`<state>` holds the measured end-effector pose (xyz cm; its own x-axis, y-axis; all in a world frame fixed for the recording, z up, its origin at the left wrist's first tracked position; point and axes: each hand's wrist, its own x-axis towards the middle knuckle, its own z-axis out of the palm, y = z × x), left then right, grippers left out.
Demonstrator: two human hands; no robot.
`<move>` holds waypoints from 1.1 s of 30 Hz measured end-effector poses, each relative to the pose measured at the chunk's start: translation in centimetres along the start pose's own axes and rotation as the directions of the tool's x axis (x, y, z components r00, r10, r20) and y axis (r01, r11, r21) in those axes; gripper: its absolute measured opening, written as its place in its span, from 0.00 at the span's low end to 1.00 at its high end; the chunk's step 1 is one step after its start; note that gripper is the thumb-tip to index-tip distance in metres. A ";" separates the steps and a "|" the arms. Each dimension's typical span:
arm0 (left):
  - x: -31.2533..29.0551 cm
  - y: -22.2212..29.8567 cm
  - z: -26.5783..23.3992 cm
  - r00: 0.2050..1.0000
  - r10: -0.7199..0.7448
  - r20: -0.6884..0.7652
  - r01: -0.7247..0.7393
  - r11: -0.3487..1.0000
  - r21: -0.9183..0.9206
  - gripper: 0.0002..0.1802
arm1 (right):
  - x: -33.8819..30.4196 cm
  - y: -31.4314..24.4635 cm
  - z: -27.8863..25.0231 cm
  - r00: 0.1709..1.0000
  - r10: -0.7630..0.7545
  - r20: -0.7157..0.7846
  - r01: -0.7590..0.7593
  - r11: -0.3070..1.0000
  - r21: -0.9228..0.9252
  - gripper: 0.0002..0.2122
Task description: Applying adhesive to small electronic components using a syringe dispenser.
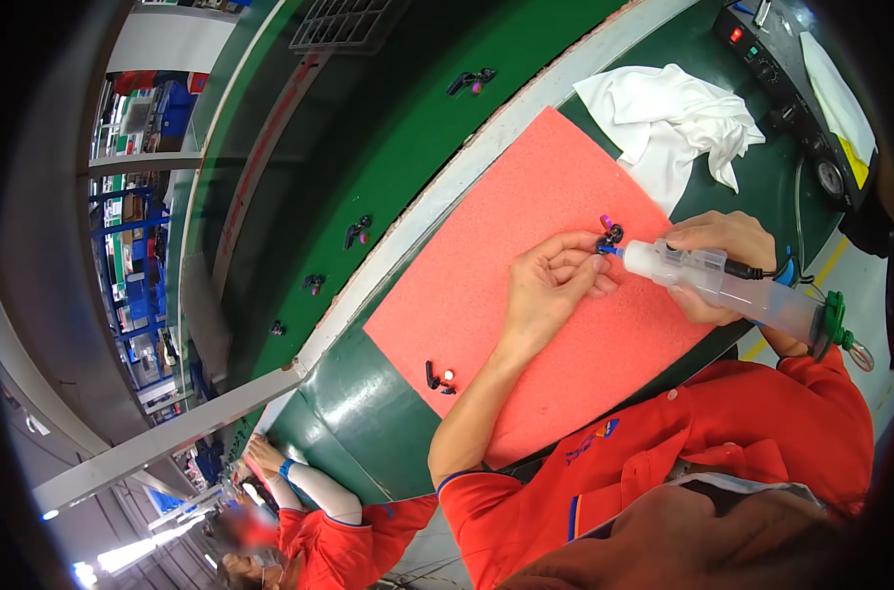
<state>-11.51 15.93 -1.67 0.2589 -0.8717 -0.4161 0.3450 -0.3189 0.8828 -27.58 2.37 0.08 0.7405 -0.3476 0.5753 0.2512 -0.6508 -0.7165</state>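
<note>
My left hand (557,285) is closed, its fingertips pinching a small black part (613,234) with a magenta piece on it. My right hand (724,258) grips a translucent glue-dispensing syringe (769,301), which has a green cap and a tube at its rear end. The syringe's blue tip (610,250) points left and meets or nearly meets the black part; I cannot tell whether they touch. Both hands are above a pink foam mat (496,236). Near the mat's left corner lies another small black part (433,376) beside a white round piece.
A white cloth (668,123) lies beyond the mat. At the far right stands a black control box (786,93) with a gauge. Along the far side runs a green belt (398,157) carrying several small black parts. At lower left a co-worker in a red shirt (344,551) sits at the bench.
</note>
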 end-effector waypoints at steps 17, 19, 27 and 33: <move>-0.3 -0.3 0.5 0.998 0.043 -0.053 -0.039 0.997 0.063 0.11 | 0.0 -0.1 -0.5 0.998 0.053 0.038 -0.053 0.998 0.016 0.18; -0.3 -0.3 0.6 0.996 0.065 -0.060 -0.060 0.996 0.072 0.10 | 0.1 -0.1 -0.8 0.995 0.085 0.051 -0.085 0.996 0.005 0.17; -0.2 -0.5 0.5 0.998 0.053 -0.036 -0.050 0.997 0.066 0.12 | 0.4 -0.2 -1.0 0.996 0.083 0.045 -0.085 0.995 0.045 0.16; -0.1 -0.3 -0.1 1.000 -0.012 -0.020 0.012 0.999 -0.030 0.11 | -1.4 0.6 -1.8 0.992 -0.093 -0.081 0.099 0.992 0.073 0.21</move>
<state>-11.58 16.14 -1.86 0.2730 -0.8600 -0.4311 0.3752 -0.3174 0.8709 -29.64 1.26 -0.46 0.6611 -0.3388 0.6694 0.3680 -0.6312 -0.6828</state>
